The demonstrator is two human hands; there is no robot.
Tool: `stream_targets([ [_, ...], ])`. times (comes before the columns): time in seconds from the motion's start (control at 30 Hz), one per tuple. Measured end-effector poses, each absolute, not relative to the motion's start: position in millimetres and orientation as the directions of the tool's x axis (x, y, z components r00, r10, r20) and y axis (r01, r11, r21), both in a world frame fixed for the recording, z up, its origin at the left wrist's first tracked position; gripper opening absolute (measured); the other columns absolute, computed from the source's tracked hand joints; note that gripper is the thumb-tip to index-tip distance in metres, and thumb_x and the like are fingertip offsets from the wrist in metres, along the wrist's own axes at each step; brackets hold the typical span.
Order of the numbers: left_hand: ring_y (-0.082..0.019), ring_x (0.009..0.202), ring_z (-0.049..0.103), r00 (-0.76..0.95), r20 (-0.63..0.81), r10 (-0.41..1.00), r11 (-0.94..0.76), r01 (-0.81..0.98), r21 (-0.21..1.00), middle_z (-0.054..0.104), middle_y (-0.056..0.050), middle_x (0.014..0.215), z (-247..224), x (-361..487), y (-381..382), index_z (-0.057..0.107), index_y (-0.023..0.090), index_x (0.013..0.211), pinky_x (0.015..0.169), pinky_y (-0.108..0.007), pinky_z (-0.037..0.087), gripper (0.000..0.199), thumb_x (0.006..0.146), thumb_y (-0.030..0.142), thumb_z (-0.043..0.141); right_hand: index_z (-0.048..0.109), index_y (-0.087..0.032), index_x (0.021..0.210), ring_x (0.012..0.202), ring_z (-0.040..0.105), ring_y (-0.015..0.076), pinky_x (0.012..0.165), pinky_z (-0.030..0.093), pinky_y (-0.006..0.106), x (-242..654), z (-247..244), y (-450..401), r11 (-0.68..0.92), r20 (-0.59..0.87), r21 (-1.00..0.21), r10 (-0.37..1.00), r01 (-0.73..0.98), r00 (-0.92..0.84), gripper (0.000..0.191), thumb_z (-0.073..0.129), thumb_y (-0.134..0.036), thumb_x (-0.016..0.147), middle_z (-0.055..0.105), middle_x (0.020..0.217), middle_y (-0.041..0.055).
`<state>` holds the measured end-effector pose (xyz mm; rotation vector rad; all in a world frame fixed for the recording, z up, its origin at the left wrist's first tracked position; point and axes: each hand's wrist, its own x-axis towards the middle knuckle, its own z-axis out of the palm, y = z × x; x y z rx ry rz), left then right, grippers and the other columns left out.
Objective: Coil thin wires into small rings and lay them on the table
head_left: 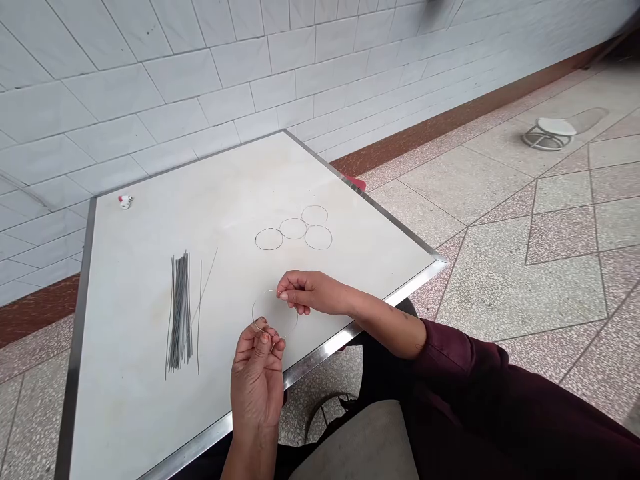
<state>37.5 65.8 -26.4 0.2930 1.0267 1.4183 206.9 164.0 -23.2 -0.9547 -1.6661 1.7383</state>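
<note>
Between my two hands is a thin wire (253,310) bent into a rough ring above the near part of the table. My left hand (259,363) pinches its lower side between thumb and fingers. At its upper right, my right hand (306,292) grips the wire, and a short end sticks out to the left of the fingertips. Beyond my hands several wire rings (269,239) lie flat on the table, touching or close to each other. A bundle of straight dark wires (180,313) lies to the left, with loose wires (200,320) beside it.
The white table (125,413) has a metal edge (320,360) and stands by a white tiled wall (170,100). A small white and red object (125,201) sits at the far left corner. On the floor to the right stands a low stool (549,133).
</note>
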Motion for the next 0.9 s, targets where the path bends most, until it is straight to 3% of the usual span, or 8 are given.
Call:
stream_targets([
  [0.1,-0.008,0.075,0.058,-0.185,-0.402,0.897,0.175,-0.686,0.706,0.063,0.001,0.089,-26,37,66,0.073,0.019,0.087,0.069,-0.019,0.052,0.025,0.066,0.019,0.085,0.055,-0.02,0.104,0.063,0.057,0.0088,0.058,0.049,0.023,205,-20,157,0.002,-0.06,-0.993,0.858,0.119,-0.51,0.017,0.054,-0.034,0.094,0.057,0.085,-0.0012],
  [0.2,-0.008,0.074,0.059,-0.197,-0.405,0.893,0.158,-0.704,0.692,0.063,0.001,0.085,-26,37,67,0.072,0.018,0.087,0.068,-0.019,0.053,0.023,0.066,0.019,0.084,0.054,-0.021,0.111,0.067,0.054,0.0081,0.063,0.05,0.025,202,-14,141,0.275,0.19,-0.93,0.927,0.243,-0.325,0.023,0.058,-0.035,0.093,0.057,0.104,0.0032],
  [0.3,-0.008,0.073,0.06,-0.211,-0.415,0.885,0.138,-0.732,0.667,0.064,0.002,0.081,-25,37,67,0.072,0.018,0.085,0.067,-0.018,0.053,0.022,0.067,0.017,0.084,0.058,-0.02,0.105,0.069,0.055,0.0097,0.062,0.05,0.024,195,-12,123,0.534,0.381,-0.81,0.794,0.244,-0.474,0.028,0.066,-0.041,0.088,0.059,0.103,0.0044],
  [0.4,-0.008,0.072,0.06,-0.192,-0.42,0.887,0.131,-0.767,0.628,0.065,0.002,0.081,-23,38,66,0.071,0.018,0.086,0.064,-0.016,0.052,0.021,0.068,0.016,0.083,0.061,-0.019,0.1,0.086,0.057,0.0144,0.073,0.052,0.025,186,-16,114,0.696,0.515,-0.671,0.686,0.257,-0.514,0.02,0.064,-0.036,0.092,0.063,0.094,0.0047],
  [0.53,-0.009,0.077,0.063,-0.176,-0.418,0.891,0.122,-0.794,0.596,0.067,0.001,0.085,-23,38,66,0.071,0.018,0.086,0.071,-0.018,0.054,0.019,0.07,0.013,0.081,0.062,-0.018,0.098,0.085,0.056,0.0147,0.074,0.051,0.026,178,-23,112,0.727,0.535,-0.61,0.671,0.315,-0.513,0.014,0.059,-0.032,0.095,0.065,0.087,0.0037],
  [0.9,-0.008,0.076,0.064,-0.153,-0.457,0.876,0.121,-0.848,0.516,0.067,0.003,0.082,-24,35,63,0.069,0.017,0.086,0.069,-0.017,0.054,0.02,0.071,0.01,0.079,0.064,-0.019,0.093,0.078,0.054,0.0149,0.071,0.049,0.027,175,-22,111,0.731,0.582,-0.624,0.671,0.277,-0.46,0.01,0.063,-0.028,0.093,0.064,0.081,0.002],
])
